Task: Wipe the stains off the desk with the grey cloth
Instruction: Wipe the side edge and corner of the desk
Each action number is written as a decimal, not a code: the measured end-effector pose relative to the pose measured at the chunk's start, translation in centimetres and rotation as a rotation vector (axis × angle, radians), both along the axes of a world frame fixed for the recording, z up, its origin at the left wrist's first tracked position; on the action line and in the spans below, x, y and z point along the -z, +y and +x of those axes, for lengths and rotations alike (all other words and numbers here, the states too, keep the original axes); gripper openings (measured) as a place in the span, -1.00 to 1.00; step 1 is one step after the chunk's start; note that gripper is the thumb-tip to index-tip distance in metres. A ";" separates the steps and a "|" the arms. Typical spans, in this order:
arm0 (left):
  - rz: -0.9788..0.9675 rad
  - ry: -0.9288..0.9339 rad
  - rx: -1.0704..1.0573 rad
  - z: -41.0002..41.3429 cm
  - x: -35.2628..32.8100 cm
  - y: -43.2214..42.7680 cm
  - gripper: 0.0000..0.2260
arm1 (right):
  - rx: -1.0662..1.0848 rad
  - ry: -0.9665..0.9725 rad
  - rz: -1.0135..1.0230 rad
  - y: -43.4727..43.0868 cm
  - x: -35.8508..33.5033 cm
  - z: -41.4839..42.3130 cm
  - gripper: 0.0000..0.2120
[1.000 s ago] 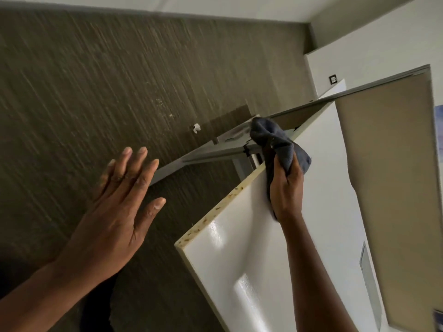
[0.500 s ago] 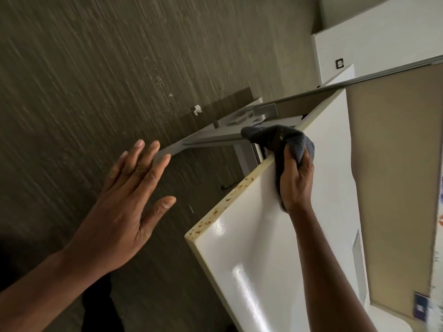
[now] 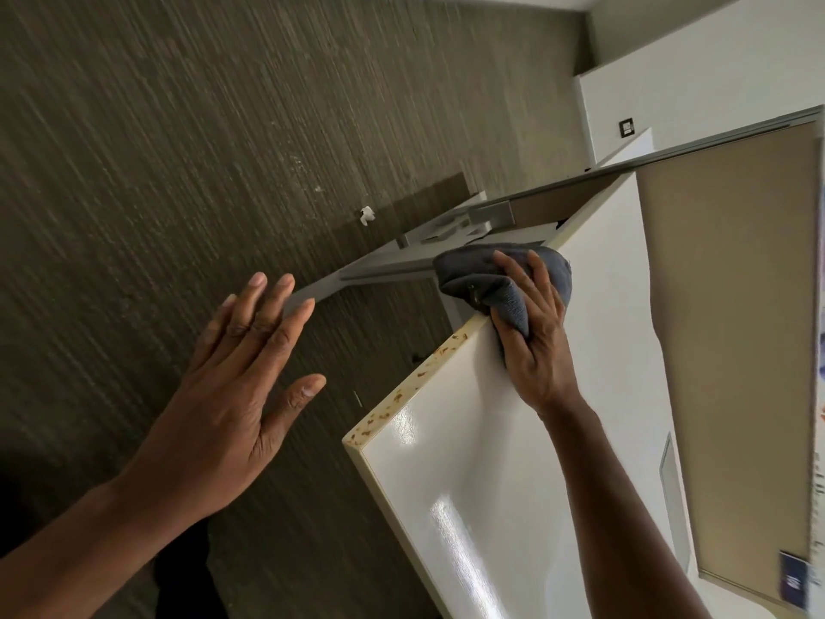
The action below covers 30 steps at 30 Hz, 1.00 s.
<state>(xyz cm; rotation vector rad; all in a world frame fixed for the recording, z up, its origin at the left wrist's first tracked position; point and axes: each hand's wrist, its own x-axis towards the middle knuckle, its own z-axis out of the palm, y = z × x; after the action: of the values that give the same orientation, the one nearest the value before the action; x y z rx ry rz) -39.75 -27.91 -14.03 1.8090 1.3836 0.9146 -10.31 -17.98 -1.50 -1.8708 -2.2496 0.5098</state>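
The white glossy desk [image 3: 580, 440] runs from the lower middle up to the right. Along its cream left edge sit several brown stains [image 3: 415, 388], from the near corner up toward the cloth. My right hand [image 3: 535, 346] grips the bunched grey cloth [image 3: 473, 279] and presses it on the desk's left edge, just above the topmost stains. My left hand [image 3: 241, 386] hovers flat and open over the floor, left of the desk, fingers spread, holding nothing.
Brown streaked carpet [image 3: 178, 172] fills the left. A grey metal desk leg and foot [image 3: 379, 265] reach out under the cloth. A beige partition panel [image 3: 732, 350] stands along the desk's right side. A small white scrap [image 3: 366, 214] lies on the carpet.
My right hand has slid the cloth down along the desk's left edge toward me; the edge above it now looks free of stains. My left hand stays open beside the desk.
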 end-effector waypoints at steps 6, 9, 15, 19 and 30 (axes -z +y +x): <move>-0.013 -0.003 0.010 0.2 -0.6 -0.3 -0.37 | -0.045 -0.035 0.038 0.1 -0.2 -0.1 -0.66; -0.014 0.001 0.013 0.2 -0.6 -0.4 -0.37 | -0.076 -0.031 0.038 0.1 -0.3 -0.4 -0.62; -0.022 0.014 0.003 0.3 -0.4 -0.7 -0.37 | -0.171 -0.132 -0.043 0.0 -0.7 -0.8 -0.61; -0.029 0.009 -0.007 0.6 -0.6 -0.6 -0.38 | -0.178 -0.135 -0.043 0.0 -1.0 -1.3 -0.64; -0.010 -0.004 -0.029 0.2 -0.7 -0.8 -0.39 | -0.208 -0.015 0.007 -2.8 -0.5 -3.7 -0.72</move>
<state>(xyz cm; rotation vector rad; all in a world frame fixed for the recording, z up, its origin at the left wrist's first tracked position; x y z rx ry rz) -39.57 -28.69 -13.30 1.7830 1.4125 0.9242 -14.06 -20.77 -1.04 -1.6508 -2.4665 0.5181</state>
